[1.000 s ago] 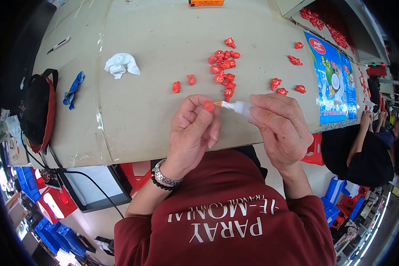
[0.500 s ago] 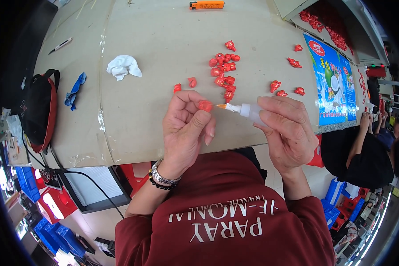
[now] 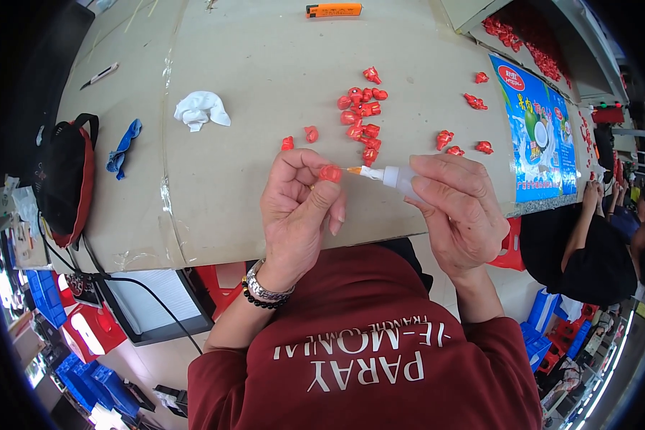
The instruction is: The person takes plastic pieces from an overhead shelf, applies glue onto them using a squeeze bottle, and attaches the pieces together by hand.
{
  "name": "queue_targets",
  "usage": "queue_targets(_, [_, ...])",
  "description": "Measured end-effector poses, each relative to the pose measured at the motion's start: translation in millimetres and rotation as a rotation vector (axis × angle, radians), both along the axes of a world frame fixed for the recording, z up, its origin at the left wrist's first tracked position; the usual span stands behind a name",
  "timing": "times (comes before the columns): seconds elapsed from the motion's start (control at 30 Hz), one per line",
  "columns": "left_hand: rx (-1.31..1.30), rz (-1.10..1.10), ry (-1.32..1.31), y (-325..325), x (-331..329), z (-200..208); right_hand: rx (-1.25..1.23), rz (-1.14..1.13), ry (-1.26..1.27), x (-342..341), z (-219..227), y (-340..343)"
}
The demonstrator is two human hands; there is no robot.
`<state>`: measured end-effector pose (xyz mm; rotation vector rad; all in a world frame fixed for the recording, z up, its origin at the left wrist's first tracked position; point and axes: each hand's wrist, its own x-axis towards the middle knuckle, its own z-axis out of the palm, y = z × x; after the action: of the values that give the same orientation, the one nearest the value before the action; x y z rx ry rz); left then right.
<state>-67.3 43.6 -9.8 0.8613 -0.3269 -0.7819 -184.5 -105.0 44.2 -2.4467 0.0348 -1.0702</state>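
Between thumb and fingers, my left hand [image 3: 297, 193] pinches a small red plastic piece [image 3: 330, 173] above the table's near edge. My right hand [image 3: 462, 208] is closed round a white squeeze bottle [image 3: 400, 180] with an orange tip and a thin needle. The bottle points left, and its needle end is at the red piece; whether it touches cannot be made out. Just beyond my hands lies a cluster of similar red pieces [image 3: 362, 111]. Two loose red pieces [image 3: 311, 134] rest beyond my left hand, and several more red pieces [image 3: 445, 138] lie beyond my right.
On the table [image 3: 251, 64] are a crumpled white cloth [image 3: 202, 110], a blue strip of cloth [image 3: 124, 148], a pen [image 3: 99, 76] and an orange box-cutter-like item [image 3: 334, 9]. A black-and-red bag [image 3: 68, 179] sits at left. A blue printed sheet [image 3: 537, 132] covers the right side; another person [image 3: 595, 251] sits beyond.
My right hand and the bottle have shifted slightly left, toward the red piece. My left hand keeps its pinch with hardly any movement.
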Motion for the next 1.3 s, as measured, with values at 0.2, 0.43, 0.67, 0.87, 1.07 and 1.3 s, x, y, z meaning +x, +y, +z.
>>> queue_targets(0.2, [0.021,0.060,-0.059,-2.2,2.4,1.6,-0.008,0.000,0.011,-0.3,1.4,1.0])
queue_targets(0.43, [0.015,0.085,-0.094,-3.3,5.5,-1.8,-0.014,0.004,-0.062,3.1,1.6,1.7])
queue_targets(0.67, [-0.060,0.014,0.058,-3.9,5.8,-2.6,0.038,0.019,-0.063,5.7,2.5,3.8])
queue_targets(0.87, [-0.125,-0.159,0.134,-0.2,7.0,-7.6,0.025,0.024,0.005,4.5,4.7,6.6])
queue_targets(1.07, [-0.103,-0.164,0.143,-0.1,3.4,-5.1,-0.012,0.015,0.014,5.9,4.9,7.8])
queue_targets(1.3, [-0.093,-0.160,0.131,0.4,4.2,-5.6,-0.036,-0.003,-0.045,8.7,3.3,8.0])
